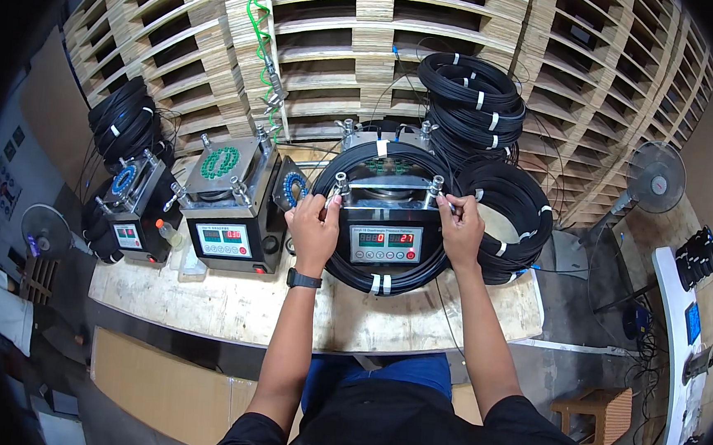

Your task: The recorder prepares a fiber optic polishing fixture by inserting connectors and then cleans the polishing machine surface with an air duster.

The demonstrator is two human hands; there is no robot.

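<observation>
Two hands at the tabletop polishing machine (388,214): left hand (314,232) and right hand (461,236), each beside a knobbed front post (340,180), thumb and fingertips drawn close; too small to tell whether grasping the posts or something thin. Between both grips, the machine, upright on the table (202,307), ringed by a black cable coil (410,287).

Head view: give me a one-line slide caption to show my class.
Left hand and right hand at the front posts of a machine ringed by black coiled cable.
</observation>
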